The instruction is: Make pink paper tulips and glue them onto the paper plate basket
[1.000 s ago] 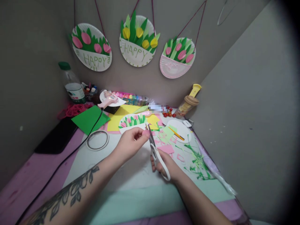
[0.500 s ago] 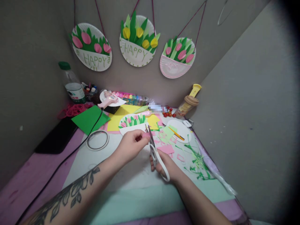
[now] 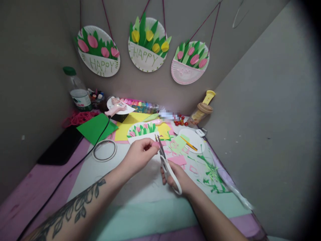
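Observation:
My left hand point(image 3: 141, 152) pinches a small piece of pink paper point(image 3: 155, 145) between thumb and fingers. White-handled scissors point(image 3: 167, 170) are in my right hand point(image 3: 177, 175), their blades pointing away from me and slightly apart beside the pink paper. Whether the blades touch the paper I cannot tell. Just beyond my left hand lies a white paper plate point(image 3: 144, 136) with pink paper tulips and green paper leaves. Pink paper point(image 3: 177, 160) and cut scraps lie right of the scissors.
Green paper strips point(image 3: 213, 174) and a white plate with an orange pencil point(image 3: 189, 143) lie at right. Tape rolls point(image 3: 104, 150), green paper point(image 3: 96, 129) and a glue gun point(image 3: 116, 108) with a trailing black cord are at left. Decorated plates point(image 3: 147, 50) hang on the wall.
The scissor blades have drawn a little closer together beside the pink paper. Both hands stay in nearly the same place.

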Tool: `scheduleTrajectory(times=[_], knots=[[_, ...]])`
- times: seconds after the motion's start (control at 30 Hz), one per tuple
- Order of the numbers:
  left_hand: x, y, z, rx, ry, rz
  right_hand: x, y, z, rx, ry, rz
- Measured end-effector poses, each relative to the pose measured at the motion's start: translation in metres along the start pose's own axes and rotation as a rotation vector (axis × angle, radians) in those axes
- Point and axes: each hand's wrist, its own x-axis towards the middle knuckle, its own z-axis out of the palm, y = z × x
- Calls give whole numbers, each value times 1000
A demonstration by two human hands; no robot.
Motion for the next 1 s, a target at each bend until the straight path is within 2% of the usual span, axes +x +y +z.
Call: scheduleTrajectory(times=[0.37, 1.0], knots=[[1, 1, -1, 64, -19, 15, 0, -7, -2, 2, -13, 15], [0, -1, -2, 121, -46, 32, 0, 1, -2, 51, -16, -9]])
